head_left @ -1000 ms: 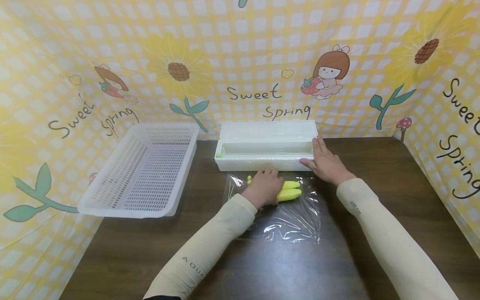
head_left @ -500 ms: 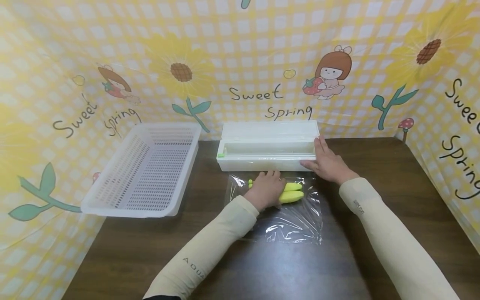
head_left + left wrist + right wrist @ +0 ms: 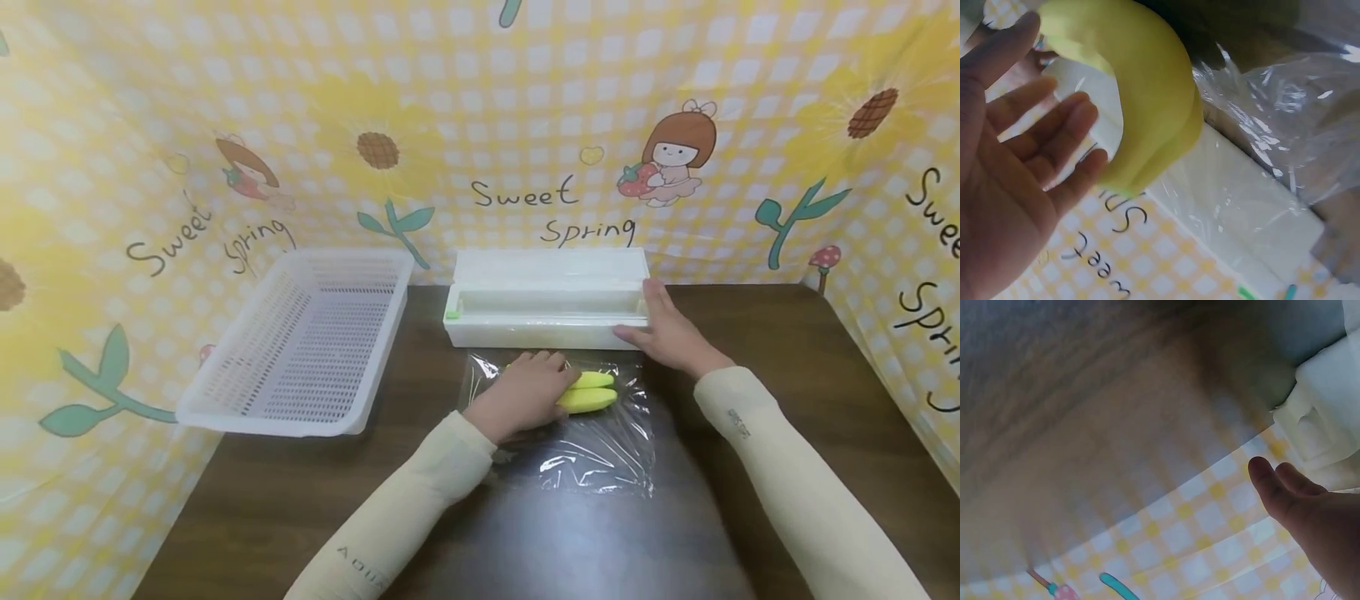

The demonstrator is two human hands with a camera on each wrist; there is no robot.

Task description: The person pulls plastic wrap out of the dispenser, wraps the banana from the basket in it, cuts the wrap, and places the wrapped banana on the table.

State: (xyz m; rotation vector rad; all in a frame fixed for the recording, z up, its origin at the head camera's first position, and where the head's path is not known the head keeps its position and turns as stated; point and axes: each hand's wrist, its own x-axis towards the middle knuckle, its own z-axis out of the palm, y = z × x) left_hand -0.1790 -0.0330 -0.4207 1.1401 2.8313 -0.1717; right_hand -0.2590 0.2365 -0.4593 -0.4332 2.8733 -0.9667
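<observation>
In the head view, yellow bananas (image 3: 588,400) lie on a sheet of cling film (image 3: 592,458) spread on the table. My left hand (image 3: 525,392) is over their near-left part and hides it. The left wrist view shows that palm with fingers apart and loosely bent beside the bananas (image 3: 1154,94); a gap shows between most fingers and the fruit. A white cling film box (image 3: 540,333) with its lid up stands behind the bananas. My right hand (image 3: 671,333) touches its right end, thumb at the front and fingers fairly straight along the end.
A white perforated plastic basket (image 3: 277,427) stands on the left of the dark wooden table (image 3: 600,550). A yellow checked cloth (image 3: 517,117) with flowers and lettering hangs behind and at the sides. A small green piece (image 3: 452,315) sits at the box's left end.
My left forearm has drawn slightly left, and the left hand's fingers look looser over the bananas. The right hand stays at the box's end. The head view has shifted a little.
</observation>
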